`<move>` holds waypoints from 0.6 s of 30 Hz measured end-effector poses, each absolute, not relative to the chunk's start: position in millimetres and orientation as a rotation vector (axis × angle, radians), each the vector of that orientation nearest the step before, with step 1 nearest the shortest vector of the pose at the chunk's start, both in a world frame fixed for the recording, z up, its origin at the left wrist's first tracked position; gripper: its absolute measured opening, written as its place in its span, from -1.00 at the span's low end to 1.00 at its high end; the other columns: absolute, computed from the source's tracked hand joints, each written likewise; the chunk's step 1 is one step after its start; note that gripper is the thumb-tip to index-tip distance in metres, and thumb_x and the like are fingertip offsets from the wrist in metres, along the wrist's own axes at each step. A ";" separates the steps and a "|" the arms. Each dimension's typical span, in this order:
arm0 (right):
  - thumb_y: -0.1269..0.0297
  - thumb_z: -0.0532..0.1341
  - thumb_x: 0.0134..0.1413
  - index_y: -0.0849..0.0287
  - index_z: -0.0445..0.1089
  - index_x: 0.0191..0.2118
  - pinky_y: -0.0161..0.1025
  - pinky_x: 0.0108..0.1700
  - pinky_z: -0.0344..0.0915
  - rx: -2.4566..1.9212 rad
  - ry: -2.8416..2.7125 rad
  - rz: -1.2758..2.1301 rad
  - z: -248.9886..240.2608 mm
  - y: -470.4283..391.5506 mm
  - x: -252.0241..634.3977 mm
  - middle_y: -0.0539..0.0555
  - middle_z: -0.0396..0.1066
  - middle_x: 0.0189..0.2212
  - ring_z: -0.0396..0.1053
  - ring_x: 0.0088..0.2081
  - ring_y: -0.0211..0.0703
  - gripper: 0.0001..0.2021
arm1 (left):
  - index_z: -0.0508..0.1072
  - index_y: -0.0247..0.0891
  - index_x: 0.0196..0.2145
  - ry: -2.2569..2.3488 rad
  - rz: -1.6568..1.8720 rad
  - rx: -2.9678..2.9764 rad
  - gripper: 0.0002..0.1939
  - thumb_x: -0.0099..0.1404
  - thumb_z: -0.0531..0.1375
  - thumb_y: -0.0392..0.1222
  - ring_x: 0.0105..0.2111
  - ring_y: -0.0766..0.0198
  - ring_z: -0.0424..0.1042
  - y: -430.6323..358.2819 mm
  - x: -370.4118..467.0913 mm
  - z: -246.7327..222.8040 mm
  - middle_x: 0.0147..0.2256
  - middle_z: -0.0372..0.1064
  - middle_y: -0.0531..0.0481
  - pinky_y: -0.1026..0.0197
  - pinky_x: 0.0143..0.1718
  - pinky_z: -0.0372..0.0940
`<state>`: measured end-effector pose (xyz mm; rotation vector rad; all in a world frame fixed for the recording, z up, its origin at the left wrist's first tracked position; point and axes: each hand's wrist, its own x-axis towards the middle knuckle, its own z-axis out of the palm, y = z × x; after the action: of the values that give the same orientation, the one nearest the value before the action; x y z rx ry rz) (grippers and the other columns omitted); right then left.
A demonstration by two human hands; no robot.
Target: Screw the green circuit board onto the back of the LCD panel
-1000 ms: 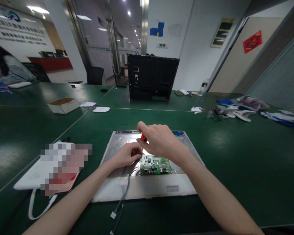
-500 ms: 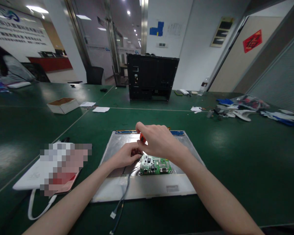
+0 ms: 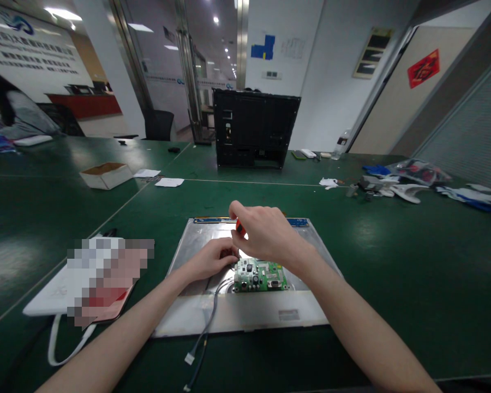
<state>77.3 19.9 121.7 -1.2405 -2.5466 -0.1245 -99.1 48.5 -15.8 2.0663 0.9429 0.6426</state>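
Observation:
A bare metal-backed display panel (image 3: 196,248) lies flat on the table, a green circuit board (image 3: 265,277) at its middle. My right hand (image 3: 265,232) is closed around the red and black handle of a screwdriver (image 3: 240,227), upright above the board's far left corner. Its tip is hidden. My left hand (image 3: 213,258) rests on the panel at that same corner, thumb and fingers drawn together. What they pinch, if anything, does not show. Grey cables (image 3: 213,316) with white plugs run from beside the board over the panel's near edge.
A black monitor housing (image 3: 256,128) stands at the far side. To the left lie a white device (image 3: 53,295) with a white cable and an open cardboard box (image 3: 106,177). Bagged parts (image 3: 421,170) and loose pieces are at the right. A person (image 3: 16,109) sits far left.
My right hand's fingers have shifted slightly around the screwdriver handle, which now appears tilted a little differently. My left hand stays by the board's corner.

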 end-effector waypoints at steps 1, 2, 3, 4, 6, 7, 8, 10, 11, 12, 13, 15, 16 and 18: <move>0.31 0.04 0.03 0.17 0.21 -0.15 -0.24 -0.50 -0.19 -1.235 -2.548 -0.122 121.8 19.7 77.4 0.04 0.43 -0.40 0.22 -0.49 -0.26 -0.77 | 0.42 -0.29 -0.32 0.944 0.639 2.068 -0.92 0.22 0.14 -0.28 -0.36 0.26 0.39 48.3 -99.0 -15.2 -0.36 0.42 0.00 0.22 -0.31 0.29; 0.31 0.04 0.03 0.17 0.21 -0.14 -0.24 -0.49 -0.18 -1.231 -2.550 -0.120 121.9 19.5 77.5 0.04 0.43 -0.40 0.22 -0.49 -0.26 -0.77 | 0.42 -0.29 -0.31 0.946 0.636 2.069 -0.92 0.22 0.14 -0.28 -0.36 0.26 0.39 48.0 -98.9 -14.5 -0.36 0.43 0.00 0.22 -0.31 0.29; 0.31 0.04 0.03 0.17 0.21 -0.14 -0.24 -0.49 -0.18 -1.231 -2.551 -0.119 122.1 19.2 77.5 0.04 0.43 -0.40 0.21 -0.49 -0.26 -0.77 | 0.43 -0.29 -0.31 0.947 0.634 2.069 -0.92 0.22 0.14 -0.29 -0.36 0.27 0.39 47.7 -98.7 -13.6 -0.36 0.43 0.01 0.22 -0.31 0.29; 0.31 0.04 0.04 0.17 0.22 -0.14 -0.24 -0.49 -0.18 -1.233 -2.554 -0.118 122.2 18.9 77.3 0.04 0.43 -0.40 0.21 -0.49 -0.27 -0.77 | 0.43 -0.29 -0.31 0.949 0.636 2.069 -0.92 0.22 0.14 -0.29 -0.36 0.27 0.39 47.4 -98.5 -12.8 -0.36 0.43 0.01 0.23 -0.31 0.29; 0.30 0.04 0.05 0.18 0.22 -0.14 -0.24 -0.49 -0.18 -1.243 -2.560 -0.121 122.4 18.6 76.9 0.04 0.42 -0.40 0.20 -0.50 -0.27 -0.77 | 0.43 -0.29 -0.32 0.951 0.643 2.070 -0.93 0.21 0.15 -0.31 -0.37 0.28 0.39 47.1 -98.2 -11.4 -0.38 0.43 0.03 0.24 -0.31 0.29; 0.30 0.04 0.05 0.18 0.22 -0.15 -0.24 -0.49 -0.18 -1.251 -2.560 -0.124 122.4 18.5 76.7 0.04 0.42 -0.41 0.20 -0.50 -0.27 -0.78 | 0.43 -0.28 -0.32 0.950 0.648 2.069 -0.93 0.21 0.15 -0.31 -0.37 0.28 0.39 47.0 -98.1 -11.0 -0.38 0.43 0.03 0.25 -0.31 0.29; 0.30 0.05 0.05 0.18 0.22 -0.15 -0.24 -0.49 -0.18 -1.258 -2.560 -0.128 122.3 18.6 76.5 0.04 0.42 -0.41 0.20 -0.50 -0.27 -0.78 | 0.43 -0.28 -0.32 0.949 0.651 2.067 -0.93 0.21 0.15 -0.31 -0.37 0.29 0.40 47.0 -98.1 -10.7 -0.39 0.43 0.04 0.25 -0.31 0.29; 0.29 0.05 0.05 0.17 0.22 -0.14 -0.25 -0.49 -0.18 -1.268 -2.559 -0.133 122.0 19.1 76.3 0.03 0.42 -0.42 0.20 -0.50 -0.27 -0.78 | 0.44 -0.28 -0.31 0.944 0.644 2.060 -0.92 0.22 0.15 -0.31 -0.37 0.28 0.40 47.1 -98.3 -10.4 -0.38 0.44 0.03 0.25 -0.31 0.29; 0.28 0.05 0.06 0.17 0.22 -0.14 -0.25 -0.49 -0.18 -1.273 -2.560 -0.135 121.8 19.4 76.4 0.03 0.42 -0.42 0.20 -0.51 -0.27 -0.78 | 0.45 -0.28 -0.30 0.942 0.636 2.055 -0.91 0.22 0.15 -0.30 -0.36 0.27 0.41 47.2 -98.5 -10.5 -0.37 0.45 0.02 0.25 -0.31 0.30; 0.28 0.05 0.07 0.17 0.22 -0.14 -0.25 -0.49 -0.18 -1.277 -2.563 -0.136 121.6 19.7 76.4 0.03 0.42 -0.42 0.20 -0.51 -0.27 -0.78 | 0.45 -0.28 -0.30 0.942 0.629 2.051 -0.90 0.23 0.14 -0.29 -0.35 0.27 0.41 47.4 -98.6 -10.6 -0.36 0.45 0.01 0.25 -0.31 0.30; 0.27 0.05 0.08 0.16 0.22 -0.14 -0.25 -0.49 -0.18 -1.282 -2.567 -0.138 121.3 20.1 76.4 0.03 0.42 -0.42 0.20 -0.51 -0.27 -0.78 | 0.46 -0.28 -0.31 0.941 0.622 2.047 -0.90 0.23 0.14 -0.29 -0.35 0.26 0.41 47.5 -98.7 -10.9 -0.36 0.45 0.01 0.24 -0.31 0.30; 0.26 0.05 0.09 0.16 0.21 -0.14 -0.25 -0.50 -0.19 -1.291 -2.578 -0.141 120.7 20.8 76.4 0.04 0.42 -0.41 0.19 -0.51 -0.28 -0.79 | 0.46 -0.28 -0.30 0.940 0.614 2.035 -0.89 0.23 0.14 -0.28 -0.33 0.25 0.42 47.9 -98.8 -11.7 -0.34 0.46 -0.01 0.23 -0.30 0.31; 0.25 0.05 0.10 0.16 0.21 -0.13 -0.24 -0.50 -0.19 -1.294 -2.580 -0.145 120.4 21.2 76.2 0.04 0.42 -0.41 0.19 -0.51 -0.28 -0.79 | 0.47 -0.28 -0.30 0.939 0.615 2.028 -0.89 0.23 0.14 -0.28 -0.32 0.24 0.42 48.1 -98.8 -12.1 -0.34 0.46 -0.01 0.23 -0.29 0.32; 0.24 0.05 0.11 0.15 0.21 -0.14 -0.25 -0.50 -0.19 -1.294 -2.578 -0.157 119.8 21.7 75.9 0.03 0.42 -0.42 0.19 -0.52 -0.28 -0.79 | 0.47 -0.28 -0.29 0.934 0.620 2.016 -0.88 0.23 0.14 -0.27 -0.31 0.23 0.42 48.5 -98.8 -13.2 -0.33 0.47 -0.02 0.22 -0.27 0.32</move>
<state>75.9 21.7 119.8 -1.2936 -2.5779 -0.1575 -98.8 48.5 -13.2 2.0164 0.9341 0.6205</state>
